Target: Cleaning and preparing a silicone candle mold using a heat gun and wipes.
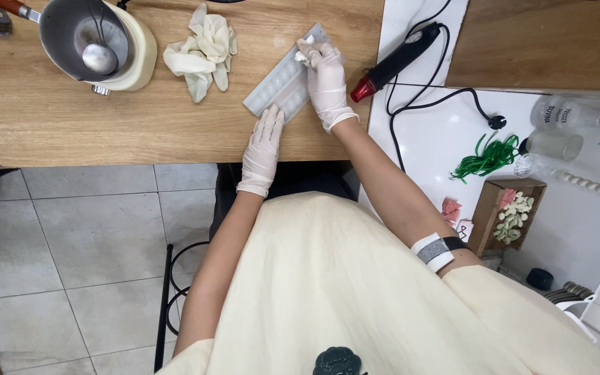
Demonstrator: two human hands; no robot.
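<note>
Both hands gloved. Left hand lies flat, fingers straight, pressing the near end of a grey mould tray that sits angled on the wooden table. Right hand rests on the tray's far end, fingers pinched on a small white wad. Crumpled gloves left of tray; metal pot with spoon beyond; heat gun to the right.
</note>
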